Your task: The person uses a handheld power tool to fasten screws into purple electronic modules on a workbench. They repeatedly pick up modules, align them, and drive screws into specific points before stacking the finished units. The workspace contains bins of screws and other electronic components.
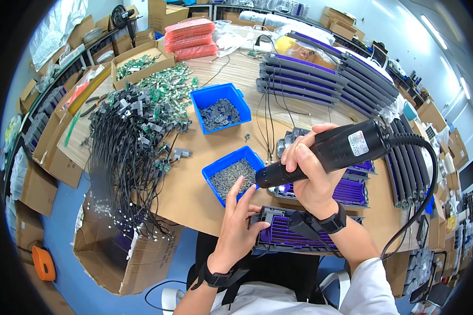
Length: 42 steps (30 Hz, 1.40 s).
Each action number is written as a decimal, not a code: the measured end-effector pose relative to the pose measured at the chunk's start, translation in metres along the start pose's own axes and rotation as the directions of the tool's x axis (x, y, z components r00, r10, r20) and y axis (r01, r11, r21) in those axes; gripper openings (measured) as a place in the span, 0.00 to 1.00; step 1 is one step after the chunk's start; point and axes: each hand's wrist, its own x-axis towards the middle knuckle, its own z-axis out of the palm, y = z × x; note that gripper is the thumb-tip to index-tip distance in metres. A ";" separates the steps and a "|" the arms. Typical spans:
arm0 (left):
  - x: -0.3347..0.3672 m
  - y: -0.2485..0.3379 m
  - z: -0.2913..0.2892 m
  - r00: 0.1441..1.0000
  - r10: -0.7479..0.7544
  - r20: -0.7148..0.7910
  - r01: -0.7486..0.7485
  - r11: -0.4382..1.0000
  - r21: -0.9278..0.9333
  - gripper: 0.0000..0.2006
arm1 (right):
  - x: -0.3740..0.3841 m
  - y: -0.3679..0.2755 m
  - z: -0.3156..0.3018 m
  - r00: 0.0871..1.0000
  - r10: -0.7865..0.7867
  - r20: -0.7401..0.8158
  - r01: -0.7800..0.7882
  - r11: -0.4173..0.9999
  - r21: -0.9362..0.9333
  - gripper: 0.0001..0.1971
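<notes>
My right hand is wrapped round a black corded electric screwdriver, its nose pointing left over the small blue bin of screws. My left hand has its index and middle fingers stretched out at that bin's near edge, close to the screwdriver's nose. Its thumb lies against the left end of a grey housing with purple slats at the table's front edge. Whether a screw sits at the fingertips is too small to tell. Behind this housing lie more purple-slatted housings, partly hidden by my right hand.
A second blue bin holds dark grey round parts. Left of it lie a bundle of black cables and many green circuit boards. Stacked grey and purple panels stand behind. An open carton is below the left table edge.
</notes>
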 end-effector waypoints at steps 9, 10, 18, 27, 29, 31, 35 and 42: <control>0.001 -0.001 0.001 1.000 0.028 0.007 -0.028 1.000 -0.009 0.42 | 0.000 0.000 -0.004 0.999 0.010 0.036 -0.009 1.000 -0.025 0.20; 0.001 -0.001 0.001 1.000 0.017 0.007 -0.017 1.000 -0.023 0.42 | 0.000 0.000 -0.004 0.999 0.011 0.037 -0.010 0.999 -0.031 0.20; 0.000 -0.002 0.001 1.000 0.000 -0.003 0.000 1.000 -0.004 0.42 | 0.000 -0.003 -0.002 1.000 0.012 0.007 -0.012 0.999 -0.034 0.20; 0.000 -0.003 0.000 1.000 0.022 -0.010 -0.022 0.999 0.026 0.39 | 0.002 -0.004 -0.001 1.000 -0.011 0.007 0.011 1.000 0.002 0.19; 0.000 -0.004 0.000 0.999 0.038 -0.002 -0.038 0.999 0.022 0.39 | 0.002 -0.003 -0.001 1.000 -0.022 0.021 0.022 1.000 0.003 0.19; 0.000 -0.004 0.001 0.999 0.036 -0.002 -0.036 0.999 0.007 0.39 | 0.001 -0.003 -0.001 1.000 -0.018 0.019 0.018 1.000 -0.007 0.19; 0.001 -0.002 0.001 1.000 0.018 0.005 -0.018 1.000 0.026 0.39 | 0.001 -0.005 0.000 1.000 -0.001 0.018 0.001 1.000 0.000 0.19; 0.001 -0.003 0.001 1.000 0.004 0.006 -0.004 1.000 0.015 0.39 | -0.001 -0.004 -0.003 0.999 0.016 0.035 -0.014 0.999 -0.040 0.20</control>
